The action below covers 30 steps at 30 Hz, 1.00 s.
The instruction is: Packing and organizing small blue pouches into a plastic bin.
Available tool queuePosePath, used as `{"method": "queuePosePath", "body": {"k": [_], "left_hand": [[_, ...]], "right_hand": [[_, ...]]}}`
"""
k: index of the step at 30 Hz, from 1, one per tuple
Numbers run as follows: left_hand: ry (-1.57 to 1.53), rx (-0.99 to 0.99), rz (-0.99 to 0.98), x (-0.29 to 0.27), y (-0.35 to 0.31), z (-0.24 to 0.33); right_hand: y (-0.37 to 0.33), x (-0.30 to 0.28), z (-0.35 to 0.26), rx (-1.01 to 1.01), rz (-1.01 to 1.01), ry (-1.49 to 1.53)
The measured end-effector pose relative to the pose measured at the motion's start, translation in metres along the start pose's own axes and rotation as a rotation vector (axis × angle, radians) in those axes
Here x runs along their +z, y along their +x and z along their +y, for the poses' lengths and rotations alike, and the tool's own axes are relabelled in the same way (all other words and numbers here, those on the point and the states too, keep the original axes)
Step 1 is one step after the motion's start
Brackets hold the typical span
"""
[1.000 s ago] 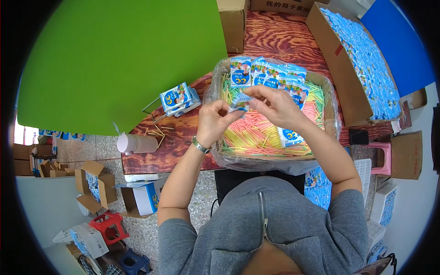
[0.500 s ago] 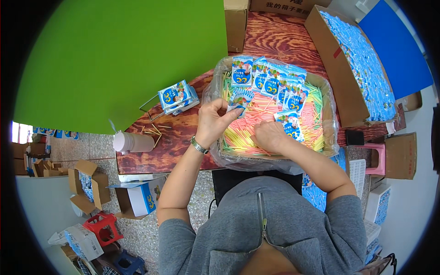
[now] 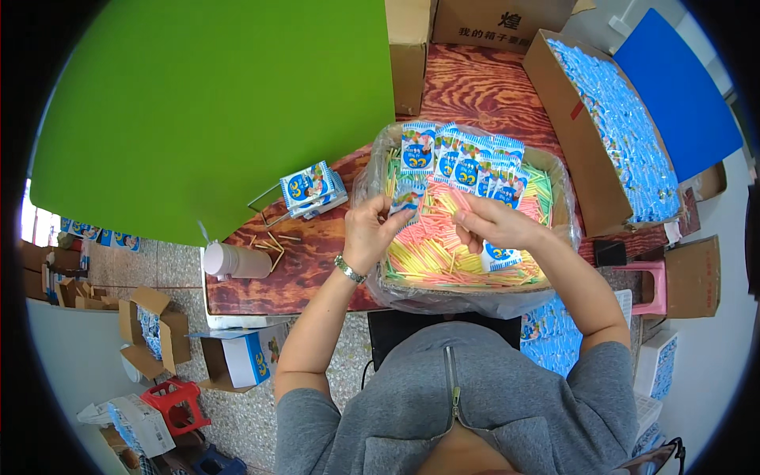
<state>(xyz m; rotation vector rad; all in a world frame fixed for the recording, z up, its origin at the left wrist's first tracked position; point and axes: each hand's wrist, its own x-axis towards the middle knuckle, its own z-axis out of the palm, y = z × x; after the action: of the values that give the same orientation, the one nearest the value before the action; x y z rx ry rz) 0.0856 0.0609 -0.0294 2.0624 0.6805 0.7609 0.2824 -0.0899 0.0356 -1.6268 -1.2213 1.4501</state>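
Observation:
My left hand [image 3: 369, 237], with a watch at the wrist, pinches a small blue and white packet [image 3: 408, 196] between thumb and fingers. Close to its right, my right hand [image 3: 500, 224] grips a few thin pink and yellow sticks [image 3: 459, 204]. Both hands are above a box lined with clear plastic [image 3: 368, 178], filled with pink, yellow and green sticks [image 3: 431, 257]. Across the far part of the sticks lie several more packets [image 3: 467, 169]. One separate packet [image 3: 500, 258] lies under my right hand, partly hidden by it.
A packet stack [image 3: 310, 188] rests by a wire stand on the wood-patterned table [image 3: 317, 269]. A pale pink bottle [image 3: 237, 262] and loose sticks [image 3: 273, 244] lie nearby. A green panel [image 3: 214, 103] borders the left; a carton of packets [image 3: 617, 127] stands at the right.
My right hand has risen from the sticks with a few in its fingers and moved nearer the packet in my left hand. The whole view has shifted slightly.

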Motion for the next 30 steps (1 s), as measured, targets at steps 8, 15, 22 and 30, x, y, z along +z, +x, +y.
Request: {"method": "queuePosePath", "body": {"k": [8,15,22,30], "left_hand": [[0.096,0.149,0.099,0.008,-0.003,0.005],[0.139,0.205,0.133,0.008,-0.003,0.002],[0.187,0.330,0.149,0.005,-0.002,0.002],[0.273,0.477,0.158,0.006,-0.003,0.008]], "right_hand": [[0.002,-0.021,-0.037,-0.228,0.107,-0.389],[0.010,-0.011,-0.064,-0.250,0.256,-0.918],[0.015,-0.022,-0.077,-0.071,-0.101,-1.047],[0.037,-0.024,-0.103,0.168,-0.388,-1.211]]}}
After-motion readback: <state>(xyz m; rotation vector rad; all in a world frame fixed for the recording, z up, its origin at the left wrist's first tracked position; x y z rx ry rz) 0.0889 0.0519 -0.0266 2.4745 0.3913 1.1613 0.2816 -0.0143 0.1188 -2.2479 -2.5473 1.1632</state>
